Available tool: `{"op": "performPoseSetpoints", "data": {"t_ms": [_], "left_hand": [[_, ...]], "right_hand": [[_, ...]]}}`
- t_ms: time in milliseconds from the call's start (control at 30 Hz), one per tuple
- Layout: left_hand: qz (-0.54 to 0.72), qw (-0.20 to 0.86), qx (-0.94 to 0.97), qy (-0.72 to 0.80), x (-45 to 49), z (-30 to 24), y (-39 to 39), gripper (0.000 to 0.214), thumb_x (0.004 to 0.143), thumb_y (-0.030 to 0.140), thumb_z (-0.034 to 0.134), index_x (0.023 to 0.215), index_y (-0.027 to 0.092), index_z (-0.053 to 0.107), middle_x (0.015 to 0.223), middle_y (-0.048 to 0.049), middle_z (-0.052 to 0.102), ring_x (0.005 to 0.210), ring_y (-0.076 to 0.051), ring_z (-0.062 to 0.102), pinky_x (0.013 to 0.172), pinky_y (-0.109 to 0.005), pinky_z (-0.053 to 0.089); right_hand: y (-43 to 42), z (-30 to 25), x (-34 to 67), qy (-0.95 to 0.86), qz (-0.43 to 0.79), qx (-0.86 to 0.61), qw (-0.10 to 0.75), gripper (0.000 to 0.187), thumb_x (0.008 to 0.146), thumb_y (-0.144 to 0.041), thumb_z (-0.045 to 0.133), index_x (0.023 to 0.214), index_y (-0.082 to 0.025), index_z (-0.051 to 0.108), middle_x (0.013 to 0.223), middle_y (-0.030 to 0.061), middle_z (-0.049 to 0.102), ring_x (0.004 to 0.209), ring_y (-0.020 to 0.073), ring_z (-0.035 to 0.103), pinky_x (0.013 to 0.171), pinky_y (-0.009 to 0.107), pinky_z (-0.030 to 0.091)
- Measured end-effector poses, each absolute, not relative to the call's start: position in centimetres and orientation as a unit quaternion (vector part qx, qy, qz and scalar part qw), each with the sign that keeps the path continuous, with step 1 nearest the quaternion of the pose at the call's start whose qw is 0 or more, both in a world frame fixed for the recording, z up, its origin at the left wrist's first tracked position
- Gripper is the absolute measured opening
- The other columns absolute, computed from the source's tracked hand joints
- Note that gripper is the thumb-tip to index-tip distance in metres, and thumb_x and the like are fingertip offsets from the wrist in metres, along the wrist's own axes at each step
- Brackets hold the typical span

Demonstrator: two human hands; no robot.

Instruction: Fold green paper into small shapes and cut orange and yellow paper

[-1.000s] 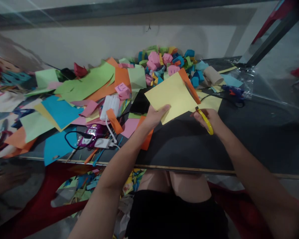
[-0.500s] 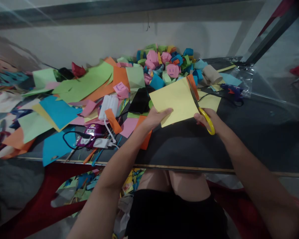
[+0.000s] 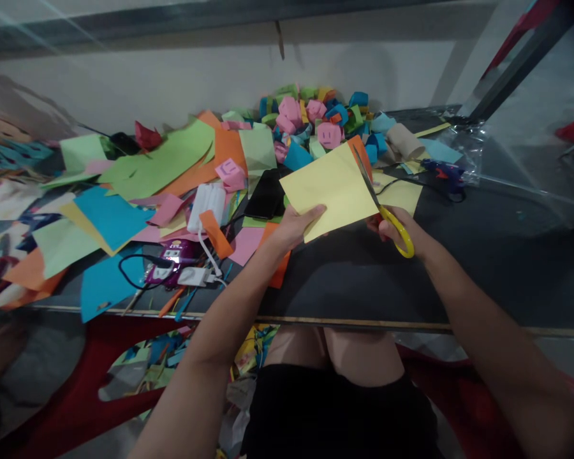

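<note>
A yellow sheet of paper is held up over the dark table, its lower left corner pinched in my left hand, thumb on top. My right hand grips yellow-handled scissors by the loops. Their blades lie along the sheet's right edge, pointing away from me. Beyond that edge an orange piece of paper shows, partly behind the blades. Another yellow sheet lies on the table behind my right hand.
Folded paper pieces are heaped at the back. A cardboard tube and a blue glue gun lie right of them. On the left are a black phone, white power bank, purple power strip and loose coloured sheets.
The yellow sheet has shifted slightly left with my left hand. The scissors have stayed at its right edge, their blades a little more in sight.
</note>
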State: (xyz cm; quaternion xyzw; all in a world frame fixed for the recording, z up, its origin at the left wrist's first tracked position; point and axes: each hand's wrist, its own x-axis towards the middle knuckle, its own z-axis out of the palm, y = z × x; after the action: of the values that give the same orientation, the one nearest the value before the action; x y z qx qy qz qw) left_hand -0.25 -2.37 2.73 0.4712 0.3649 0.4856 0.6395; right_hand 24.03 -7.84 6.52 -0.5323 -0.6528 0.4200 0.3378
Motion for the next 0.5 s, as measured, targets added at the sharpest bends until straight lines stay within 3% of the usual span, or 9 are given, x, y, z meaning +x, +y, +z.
{"op": "performPoseSetpoints", "data": {"t_ms": [200, 367, 500], "left_hand": [[0.485, 0.639, 0.471, 0.367, -0.19, 2.87, -2.55, 0.089, 0.061, 0.045, 0.094, 0.136, 0.015, 0.056, 0.113, -0.0184, 0.073, 0.111, -0.043, 0.07, 0.081, -0.053, 0.066], [0.477, 0.645, 0.476, 0.361, 0.21, 2.85, -3.09, 0.086, 0.063, 0.047, 0.093, 0.134, 0.014, 0.057, 0.114, -0.0195, 0.072, 0.11, -0.043, 0.071, 0.085, -0.056, 0.065], [0.477, 0.631, 0.485, 0.372, 0.41, 2.82, -3.34, 0.078, 0.066, 0.043, 0.091, 0.13, 0.012, 0.06, 0.114, -0.0204, 0.073, 0.115, -0.044, 0.069, 0.088, -0.057, 0.064]], "right_hand": [[-7.54, 6.66, 23.64, -0.59, 0.448, -0.58, 0.339, 0.04, 0.065, -0.053, 0.076, 0.077, -0.023, 0.052, 0.065, -0.0002, 0.049, 0.059, 0.015, 0.05, 0.046, 0.028, 0.042], [-7.31, 6.32, 23.78, -0.578, 0.433, -0.592, 0.358, 0.019, 0.066, -0.031, 0.066, 0.073, -0.023, 0.05, 0.06, -0.0009, 0.049, 0.054, 0.0138, 0.05, 0.049, 0.029, 0.048], [-7.43, 6.38, 24.05, -0.59, 0.396, -0.612, 0.347, 0.013, 0.065, -0.021, 0.061, 0.074, -0.022, 0.053, 0.06, -0.0008, 0.053, 0.052, 0.0145, 0.053, 0.05, 0.031, 0.051]]}}
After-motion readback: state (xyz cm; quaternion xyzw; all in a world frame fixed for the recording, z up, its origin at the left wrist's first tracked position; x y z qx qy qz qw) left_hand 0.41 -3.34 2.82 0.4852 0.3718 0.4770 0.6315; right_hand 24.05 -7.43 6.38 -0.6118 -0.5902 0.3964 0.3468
